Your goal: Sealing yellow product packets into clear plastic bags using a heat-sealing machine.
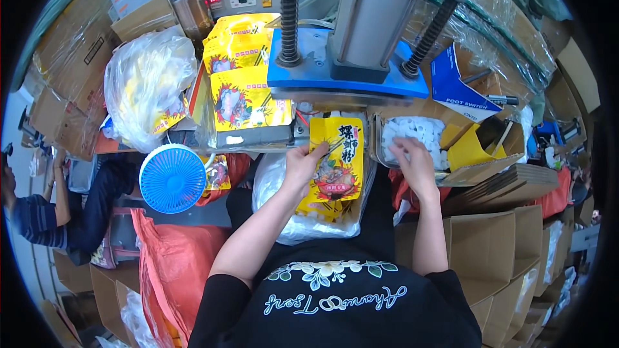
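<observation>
My left hand [305, 166] is closed on the left edge of a yellow printed pouch [336, 166], thumb on its front. The pouch stands tilted under the front of the blue heat press [348, 64], its top close to the press's lower edge. More yellow pouches [322, 211] lie below it, in a clear plastic bag [284, 222] on my lap. My right hand [416, 164] is at a clear tray [379, 148] of small white plastic pieces [412, 134]. Its fingers are bent together among the pieces; what they pinch is too small to make out.
Stacked yellow pouches [251, 96] lie left of the press, beside a stuffed clear bag [148, 77]. A round blue fan [173, 178] stands near my left forearm. Cardboard boxes [483, 251] fill the right side; a red sack [174, 258] is at lower left. Another person [48, 212] sits far left.
</observation>
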`<state>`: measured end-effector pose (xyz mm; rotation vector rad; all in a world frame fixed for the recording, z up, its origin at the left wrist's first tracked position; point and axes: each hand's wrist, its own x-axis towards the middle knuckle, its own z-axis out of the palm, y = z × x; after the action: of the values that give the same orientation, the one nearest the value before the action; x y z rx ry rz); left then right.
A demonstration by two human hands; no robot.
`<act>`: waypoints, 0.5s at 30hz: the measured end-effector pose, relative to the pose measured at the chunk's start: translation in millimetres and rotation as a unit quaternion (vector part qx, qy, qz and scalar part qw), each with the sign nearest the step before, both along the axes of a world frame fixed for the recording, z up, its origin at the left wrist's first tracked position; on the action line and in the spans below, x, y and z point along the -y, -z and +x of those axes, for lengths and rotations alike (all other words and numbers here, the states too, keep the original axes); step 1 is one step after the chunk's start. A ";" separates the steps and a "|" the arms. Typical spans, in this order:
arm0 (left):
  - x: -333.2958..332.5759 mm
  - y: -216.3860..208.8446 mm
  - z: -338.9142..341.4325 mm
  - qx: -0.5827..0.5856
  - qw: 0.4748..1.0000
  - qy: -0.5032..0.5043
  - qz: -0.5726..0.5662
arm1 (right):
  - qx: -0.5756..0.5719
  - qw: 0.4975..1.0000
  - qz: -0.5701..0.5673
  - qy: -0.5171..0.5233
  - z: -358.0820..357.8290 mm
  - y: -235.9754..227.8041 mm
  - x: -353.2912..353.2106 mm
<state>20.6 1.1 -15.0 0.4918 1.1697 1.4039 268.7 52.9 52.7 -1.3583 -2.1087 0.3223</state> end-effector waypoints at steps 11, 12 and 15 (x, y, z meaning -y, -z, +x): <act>-3.8 -26.2 -88.0 -0.674 0.715 -0.119 0.144 | 0.093 0.993 -0.004 -0.079 10.0 13.9 1.7; 6.7 -13.5 -98.0 -0.729 0.667 -0.100 0.121 | 0.069 0.995 -0.004 -0.078 10.0 13.9 2.1; 38.4 1.0 -100.2 -0.756 0.641 -0.068 0.113 | 0.005 0.998 -0.012 -0.068 15.0 22.1 -3.8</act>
<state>-79.6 -37.3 -16.1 2.0455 2.3319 1.0615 283.6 56.7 30.5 -1.2350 -2.2165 0.3977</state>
